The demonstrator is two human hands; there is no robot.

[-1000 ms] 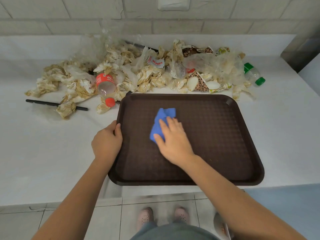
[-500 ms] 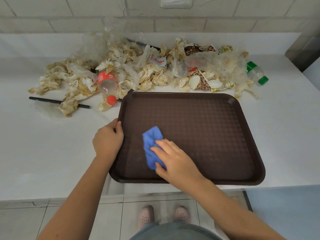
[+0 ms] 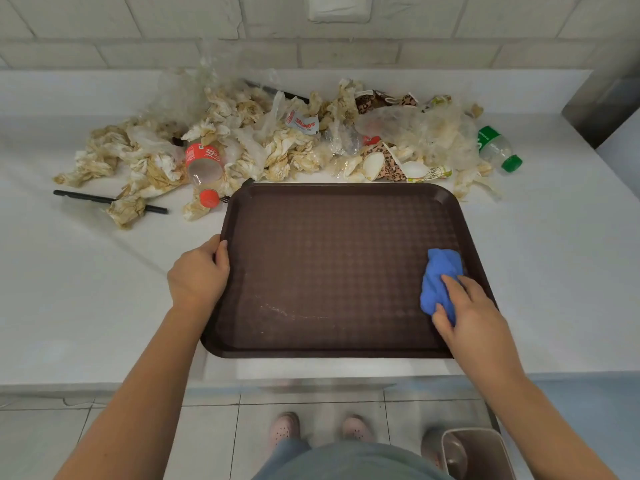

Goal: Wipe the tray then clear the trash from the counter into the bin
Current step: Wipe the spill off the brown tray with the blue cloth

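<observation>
A dark brown tray (image 3: 339, 237) lies on the white counter, its near edge at the counter's front. My left hand (image 3: 199, 275) grips the tray's left rim. My right hand (image 3: 471, 317) presses a blue cloth (image 3: 440, 278) flat on the tray near its right rim. A faint whitish streak shows on the tray's near left part. Behind the tray a heap of trash (image 3: 277, 140) spreads across the counter: crumpled stained napkins, plastic wrap, paper cups, a red-capped bottle (image 3: 202, 164) and a green-capped bottle (image 3: 497, 147). A bin (image 3: 476, 452) stands on the floor at the lower right.
A black straw (image 3: 86, 199) lies on the counter left of the trash, partly under a napkin. A tiled wall runs behind the counter. A metal object (image 3: 606, 105) sits at the far right. My feet are on the tiled floor below the counter's edge.
My right hand has slid the blue cloth from the tray's left-centre, down to its near left part, then across to the right rim. My left hand stays on the left rim.
</observation>
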